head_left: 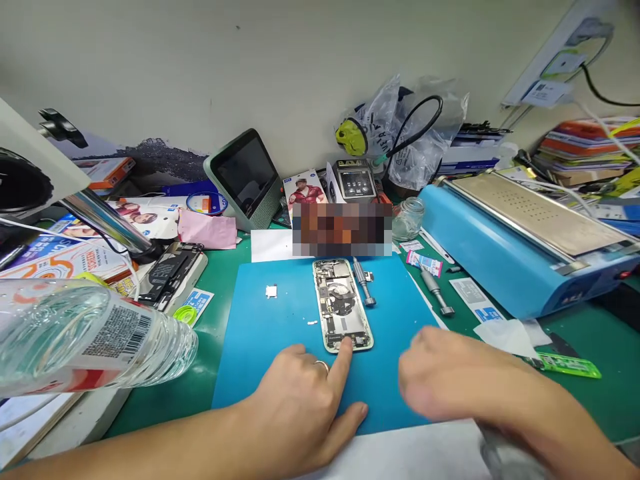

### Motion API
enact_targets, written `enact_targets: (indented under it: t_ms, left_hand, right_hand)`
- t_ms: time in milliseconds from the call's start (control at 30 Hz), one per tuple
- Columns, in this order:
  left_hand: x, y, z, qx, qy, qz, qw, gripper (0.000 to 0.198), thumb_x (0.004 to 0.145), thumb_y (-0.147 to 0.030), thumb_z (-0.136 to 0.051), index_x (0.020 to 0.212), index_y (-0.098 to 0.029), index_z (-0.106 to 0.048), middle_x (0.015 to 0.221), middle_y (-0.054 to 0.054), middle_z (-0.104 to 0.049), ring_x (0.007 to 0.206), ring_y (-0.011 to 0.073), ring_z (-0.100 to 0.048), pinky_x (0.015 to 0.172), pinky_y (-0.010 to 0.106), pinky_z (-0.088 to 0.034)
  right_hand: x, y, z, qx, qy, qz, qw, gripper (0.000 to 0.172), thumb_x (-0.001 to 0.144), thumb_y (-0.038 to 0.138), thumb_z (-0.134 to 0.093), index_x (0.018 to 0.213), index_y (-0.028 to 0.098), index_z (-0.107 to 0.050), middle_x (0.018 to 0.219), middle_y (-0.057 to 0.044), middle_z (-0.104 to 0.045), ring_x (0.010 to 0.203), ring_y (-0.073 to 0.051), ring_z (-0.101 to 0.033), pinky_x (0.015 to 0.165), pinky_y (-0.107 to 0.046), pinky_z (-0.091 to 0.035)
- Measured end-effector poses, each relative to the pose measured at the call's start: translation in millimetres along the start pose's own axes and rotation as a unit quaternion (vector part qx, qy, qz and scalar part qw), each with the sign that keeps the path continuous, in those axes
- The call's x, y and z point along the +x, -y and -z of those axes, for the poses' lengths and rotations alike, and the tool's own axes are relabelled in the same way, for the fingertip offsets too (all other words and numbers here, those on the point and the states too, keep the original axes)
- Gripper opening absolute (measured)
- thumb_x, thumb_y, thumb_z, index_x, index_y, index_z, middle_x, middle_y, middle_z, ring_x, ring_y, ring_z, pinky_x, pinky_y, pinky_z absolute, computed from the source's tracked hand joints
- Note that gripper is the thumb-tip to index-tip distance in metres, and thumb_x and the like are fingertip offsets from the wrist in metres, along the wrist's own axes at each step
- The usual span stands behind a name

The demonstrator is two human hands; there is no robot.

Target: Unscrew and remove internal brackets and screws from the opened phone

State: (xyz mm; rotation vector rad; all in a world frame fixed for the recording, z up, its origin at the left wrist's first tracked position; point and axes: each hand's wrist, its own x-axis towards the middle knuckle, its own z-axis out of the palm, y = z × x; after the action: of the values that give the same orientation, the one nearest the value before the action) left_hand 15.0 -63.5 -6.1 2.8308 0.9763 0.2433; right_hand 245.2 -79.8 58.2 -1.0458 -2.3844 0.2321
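Observation:
An opened phone with its inner parts exposed lies upright in the picture on a blue mat. My left hand presses its index fingertip on the phone's lower end. Its thumb is stretched out, and the remaining fingers are curled with nothing seen in them. To the right of the phone, above the mat's edge, my right hand is curled closed and somewhat blurred. What it may hold is hidden. A blurred grey shape shows below its wrist. Beside the phone lies a grey screwdriver.
A second screwdriver lies right of the mat, near a blue heating machine. A small metal plate rests on the mat. At left, a clear bottle juts in. A smart display stands behind.

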Motion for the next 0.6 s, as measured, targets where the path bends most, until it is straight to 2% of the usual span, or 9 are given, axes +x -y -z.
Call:
enact_targets:
  t_ms: [67,133,200,267,333,400,533,600]
  left_hand:
    - [1,0,0.8,0.001,0.002,-0.009,1.000,0.060,0.102,-0.041,-0.040,0.143,0.003,-0.045,0.067,0.007,-0.070,0.054,0.0254,-0.066,0.056,0.042,-0.055]
    - [1,0,2.0,0.005,0.003,-0.010,1.000,0.060,0.102,-0.039,-0.041,0.143,0.004,-0.045,0.066,0.007,-0.069,0.054,0.0255,-0.066,0.056,0.043,-0.056]
    - [2,0,3.2,0.006,0.000,-0.009,1.000,0.060,0.101,-0.039,-0.042,0.143,0.003,-0.045,0.066,0.007,-0.069,0.054,0.0253,-0.066,0.056,0.043,-0.056]
    - [2,0,3.9,0.007,-0.001,-0.010,1.000,0.059,0.101,-0.039,-0.043,0.143,0.003,-0.044,0.066,0.006,-0.069,0.055,0.0249,-0.066,0.056,0.042,-0.055]
    - [2,0,4.1,0.009,0.002,-0.011,1.000,0.060,0.102,-0.039,-0.043,0.144,0.003,-0.044,0.065,0.005,-0.068,0.054,0.0245,-0.066,0.055,0.041,-0.055]
    - [1,-1,4.0,0.009,0.006,-0.012,1.000,0.061,0.102,-0.040,-0.043,0.145,0.003,-0.042,0.065,0.005,-0.068,0.054,0.0240,-0.065,0.055,0.040,-0.054]
    - [0,-1,3.8,0.006,0.015,-0.009,1.000,0.061,0.102,-0.040,-0.043,0.146,0.002,-0.042,0.066,0.005,-0.068,0.055,0.0243,-0.066,0.056,0.041,-0.055]
    - [0,-1,4.0,0.003,0.015,-0.008,1.000,0.061,0.102,-0.040,-0.044,0.145,0.002,-0.043,0.067,0.005,-0.069,0.055,0.0248,-0.066,0.057,0.042,-0.055]
  right_hand:
    - [10,-17,3,0.051,0.004,-0.023,0.998,0.022,0.088,0.024,-0.050,0.106,0.031,-0.061,0.088,-0.008,-0.070,0.087,-0.030,-0.069,0.074,-0.042,-0.057]
    - [14,-40,3,0.052,-0.015,-0.010,0.998,0.020,0.091,0.012,-0.043,0.093,0.028,-0.055,0.078,-0.004,-0.065,0.074,-0.022,-0.064,0.067,-0.036,-0.054]
    - [13,-65,3,-0.039,0.008,0.011,0.999,0.017,0.095,0.013,-0.045,0.093,0.025,-0.057,0.086,-0.005,-0.068,0.081,-0.022,-0.064,0.075,-0.038,-0.053]
    - [11,-85,3,-0.131,0.044,0.050,0.989,0.015,0.098,0.017,-0.049,0.098,0.023,-0.063,0.103,-0.009,-0.071,0.101,-0.027,-0.065,0.088,-0.044,-0.051]
    - [10,-100,4,-0.212,0.057,0.070,0.973,0.020,0.098,0.015,-0.050,0.099,0.023,-0.068,0.114,-0.012,-0.070,0.109,-0.030,-0.063,0.090,-0.048,-0.051]
    - [8,-110,4,-0.247,0.067,0.067,0.964,0.026,0.096,0.012,-0.049,0.101,0.023,-0.072,0.118,-0.015,-0.067,0.109,-0.032,-0.063,0.087,-0.048,-0.053]
    - [2,-125,-5,-0.193,0.053,0.035,0.979,0.037,0.097,0.007,-0.042,0.107,0.023,-0.074,0.117,-0.015,-0.065,0.109,-0.031,-0.064,0.084,-0.046,-0.056]
    - [-2,-130,-10,-0.177,0.046,0.033,0.983,0.039,0.097,0.007,-0.039,0.108,0.023,-0.073,0.122,-0.015,-0.063,0.115,-0.030,-0.063,0.089,-0.046,-0.057]
